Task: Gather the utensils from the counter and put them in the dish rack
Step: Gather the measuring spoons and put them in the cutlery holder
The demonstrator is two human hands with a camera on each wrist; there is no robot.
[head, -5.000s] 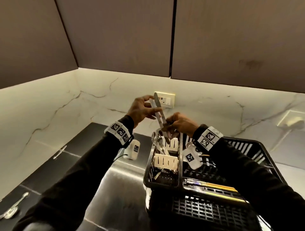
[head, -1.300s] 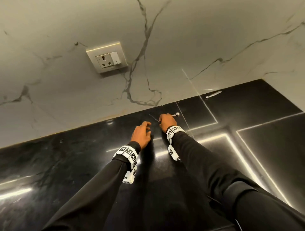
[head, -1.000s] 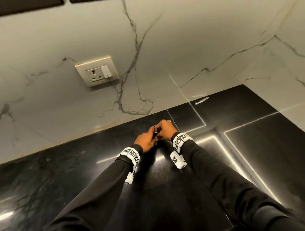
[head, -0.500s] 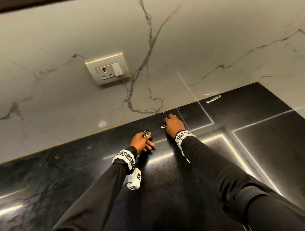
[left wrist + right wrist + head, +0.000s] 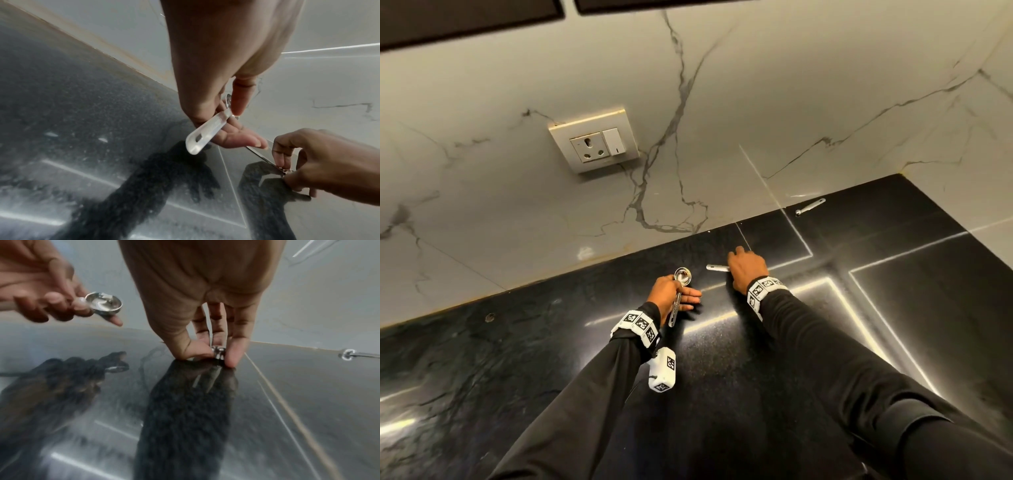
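Nearest the camera in the head view, lower middle of the frame, the left hand (image 5: 667,298) already has one measuring spoon (image 5: 677,294). Thumb and curled fingers pinch its flat handle, round bowl pointing up toward the wall, the other fingers splayed loose. The left wrist view shows the slotted handle end sticking out below the fingers, so that grip looks solid to me.

Just past it, right of centre, the right hand (image 5: 746,270) is down on the black counter (image 5: 722,359) working on a second spoon (image 5: 717,268). Its handle pokes out to the left of the knuckles. In the right wrist view the thumb and fingertips (image 5: 232,353) are closed around the tiny bowl end, which sits right on the stone. I can't tell if it's actually off the surface yet.

My take on doing this bit well: the thing is flat and slick on polished stone, so I'd tip one end up and get a finger under it, not just squeeze from the top. A top pinch on that little bowl could easily squirt it sideways.

Farther back, upper right of the frame, a third spoon (image 5: 810,206) lies alone by the marble wall (image 5: 722,120), well apart from both hands. The dish rack isn't in any view, so everything has to be carried over to it.
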